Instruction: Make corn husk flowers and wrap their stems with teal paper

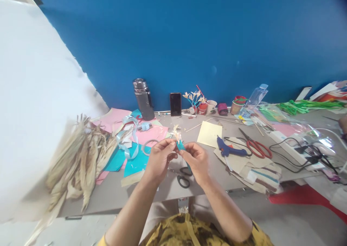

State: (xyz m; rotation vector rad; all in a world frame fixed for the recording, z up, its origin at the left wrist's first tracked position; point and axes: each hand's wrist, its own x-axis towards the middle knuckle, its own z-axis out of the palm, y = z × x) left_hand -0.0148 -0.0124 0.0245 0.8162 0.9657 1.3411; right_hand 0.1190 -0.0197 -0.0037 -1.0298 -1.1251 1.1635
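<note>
Between my hands, over the front middle of the table, is a small pale husk flower (176,133) with blue wrapping at its base. My left hand (159,157) is closed, its thumb and fingertips pinching at the flower's left side. The blue wrapped part is gripped by my right hand (197,161), thumb on top and fingers curled behind. Fingers partly hide the stem. Just below the hands lie scissors with black handles (183,182), their blades partly covered. A ring of tape (146,147) and blue paper (135,164) are left of my left hand.
Dried corn husks (84,162) are heaped at left. A dark flask (144,100), a phone (175,105) and finished husk flowers (194,97) stand along the blue wall. To the right lie a glue gun (230,148), red-handled scissors (257,147) and a power strip (292,148) with cords.
</note>
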